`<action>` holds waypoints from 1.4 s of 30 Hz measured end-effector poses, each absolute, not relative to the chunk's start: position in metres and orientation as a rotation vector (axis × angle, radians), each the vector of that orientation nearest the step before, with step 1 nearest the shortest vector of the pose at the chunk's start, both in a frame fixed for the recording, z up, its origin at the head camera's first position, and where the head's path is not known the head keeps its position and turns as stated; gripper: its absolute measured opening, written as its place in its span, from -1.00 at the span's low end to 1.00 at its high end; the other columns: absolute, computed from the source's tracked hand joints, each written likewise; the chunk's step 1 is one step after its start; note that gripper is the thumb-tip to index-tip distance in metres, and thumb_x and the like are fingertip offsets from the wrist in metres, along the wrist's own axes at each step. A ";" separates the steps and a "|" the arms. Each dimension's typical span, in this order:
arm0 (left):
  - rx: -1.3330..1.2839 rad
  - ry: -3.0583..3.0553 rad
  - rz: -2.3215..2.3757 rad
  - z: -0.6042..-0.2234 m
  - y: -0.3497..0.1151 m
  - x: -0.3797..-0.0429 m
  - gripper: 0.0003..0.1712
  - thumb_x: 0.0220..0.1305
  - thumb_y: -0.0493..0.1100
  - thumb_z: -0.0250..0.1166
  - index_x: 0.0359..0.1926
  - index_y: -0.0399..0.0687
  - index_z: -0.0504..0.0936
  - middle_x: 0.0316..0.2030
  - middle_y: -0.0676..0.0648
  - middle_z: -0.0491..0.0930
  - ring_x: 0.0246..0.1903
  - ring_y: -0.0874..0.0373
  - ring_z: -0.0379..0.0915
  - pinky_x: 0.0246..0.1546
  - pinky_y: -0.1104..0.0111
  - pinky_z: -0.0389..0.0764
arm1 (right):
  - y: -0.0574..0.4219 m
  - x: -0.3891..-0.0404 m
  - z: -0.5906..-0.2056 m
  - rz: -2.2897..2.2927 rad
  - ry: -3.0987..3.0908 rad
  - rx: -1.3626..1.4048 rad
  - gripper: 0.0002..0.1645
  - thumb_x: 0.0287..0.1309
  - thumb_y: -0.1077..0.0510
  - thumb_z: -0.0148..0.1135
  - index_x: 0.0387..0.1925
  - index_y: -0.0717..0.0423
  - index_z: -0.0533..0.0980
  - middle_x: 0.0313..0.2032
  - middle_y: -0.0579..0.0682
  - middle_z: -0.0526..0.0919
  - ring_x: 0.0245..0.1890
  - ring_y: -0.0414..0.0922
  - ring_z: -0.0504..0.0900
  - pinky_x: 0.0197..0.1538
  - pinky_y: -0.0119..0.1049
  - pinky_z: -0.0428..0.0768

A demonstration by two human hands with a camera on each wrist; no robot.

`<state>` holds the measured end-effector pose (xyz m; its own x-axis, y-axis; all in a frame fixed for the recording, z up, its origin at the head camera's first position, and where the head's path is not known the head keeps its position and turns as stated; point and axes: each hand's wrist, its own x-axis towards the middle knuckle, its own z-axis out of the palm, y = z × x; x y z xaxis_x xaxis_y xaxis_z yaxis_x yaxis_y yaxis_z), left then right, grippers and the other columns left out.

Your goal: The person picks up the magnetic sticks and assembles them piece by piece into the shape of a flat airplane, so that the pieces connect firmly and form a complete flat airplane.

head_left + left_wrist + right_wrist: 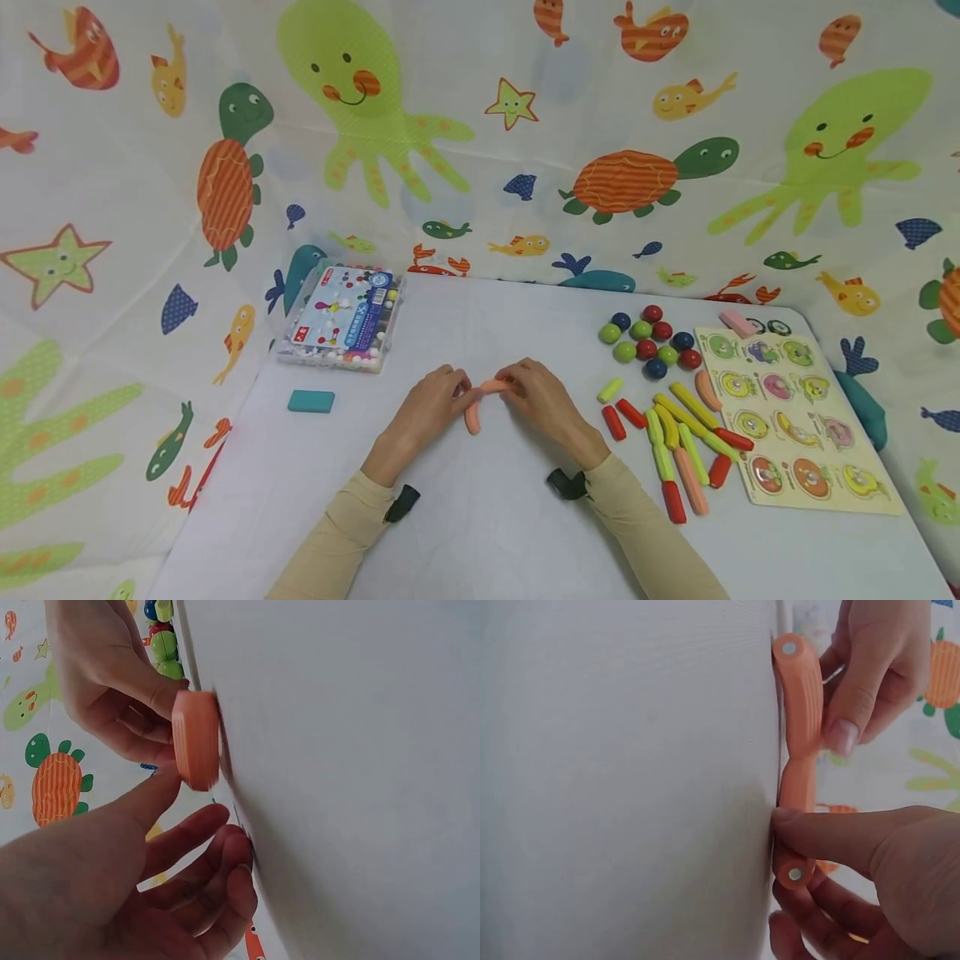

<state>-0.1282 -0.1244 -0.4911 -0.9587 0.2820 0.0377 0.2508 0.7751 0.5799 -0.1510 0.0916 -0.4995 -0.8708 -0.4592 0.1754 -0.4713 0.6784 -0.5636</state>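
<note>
Two curved orange sticks meet end to end between my hands; silver discs show at their outer ends in the right wrist view. My right hand [542, 402] pinches one curved orange stick [799, 784] between thumb and fingers. Beside the other curved orange stick [472, 418], which points toward me, is my left hand [429, 408]. Its thumb [161, 791] reaches the stick's side, and the remaining fingers [191, 832] are loosely bent with nothing between them. Both hands are low over the white table [480, 517].
At the back left stands a clear plastic case [341, 317] with a teal block [311, 402] before it. To the right lie several coloured balls [647, 350], several yellow, green, red and orange sticks [691, 468], and a fruit puzzle board [806, 429].
</note>
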 end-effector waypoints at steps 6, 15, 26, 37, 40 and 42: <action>0.465 2.898 0.972 -0.491 -0.122 -0.126 -0.58 0.40 0.03 0.31 0.09 -0.17 0.63 -0.26 -0.08 0.57 -0.34 0.14 0.42 -0.27 0.27 0.53 | 0.090 -0.151 -0.499 1.026 -2.818 0.943 -0.54 0.18 0.31 0.42 0.14 0.19 0.59 0.00 0.07 0.71 0.00 -0.05 0.66 0.13 -0.10 0.63; 0.499 2.849 1.011 -0.494 -0.120 -0.127 -0.62 0.39 -0.01 0.34 0.07 -0.15 0.65 -0.23 -0.08 0.55 -0.33 0.18 0.39 -0.27 0.32 0.49 | 0.094 -0.148 -0.488 1.055 -2.814 0.896 -0.55 0.26 0.29 0.35 0.18 0.13 0.58 0.07 0.02 0.69 0.12 -0.06 0.64 0.23 -0.09 0.60; 0.466 2.809 1.028 -0.495 -0.118 -0.126 -0.70 0.42 -0.06 0.31 0.02 -0.14 0.65 -0.26 -0.02 0.52 -0.30 0.16 0.39 -0.18 0.26 0.53 | 0.157 -0.156 -0.453 1.031 -2.706 0.773 -0.63 0.31 0.37 0.26 0.11 0.09 0.63 0.06 0.04 0.73 0.12 0.00 0.66 0.21 -0.01 0.61; 0.454 2.777 1.059 -0.494 -0.120 -0.127 -0.68 0.44 -0.09 0.29 0.07 -0.18 0.66 -0.28 0.01 0.50 -0.30 0.17 0.38 -0.13 0.24 0.54 | 0.243 -0.156 -0.453 0.944 -2.977 0.675 -0.59 0.31 0.45 0.15 0.11 0.11 0.64 0.09 0.06 0.70 0.11 0.05 0.61 0.17 0.08 0.61; 0.455 2.774 1.066 -0.494 -0.120 -0.127 -0.70 0.44 -0.11 0.28 0.05 -0.19 0.66 -0.29 0.01 0.50 -0.31 0.16 0.37 -0.14 0.24 0.54 | 0.253 -0.155 -0.459 0.923 -3.028 0.666 -0.58 0.29 0.44 0.16 0.09 0.10 0.65 0.11 0.06 0.69 0.07 0.01 0.60 0.11 0.04 0.64; 0.455 2.770 1.071 -0.493 -0.120 -0.127 -0.71 0.44 -0.12 0.28 0.05 -0.20 0.66 -0.28 0.01 0.50 -0.31 0.16 0.37 -0.13 0.24 0.54 | 0.256 -0.154 -0.463 0.933 -3.046 0.677 -0.58 0.28 0.44 0.19 0.10 0.11 0.65 0.11 0.06 0.69 0.06 0.00 0.59 0.11 0.03 0.64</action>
<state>-0.1265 -0.1203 -0.4932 -0.9448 0.3270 -0.0186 0.2294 0.7014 0.6749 -0.1544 0.2564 -0.4628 -0.9073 -0.4204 0.0116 -0.3548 0.7503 -0.5578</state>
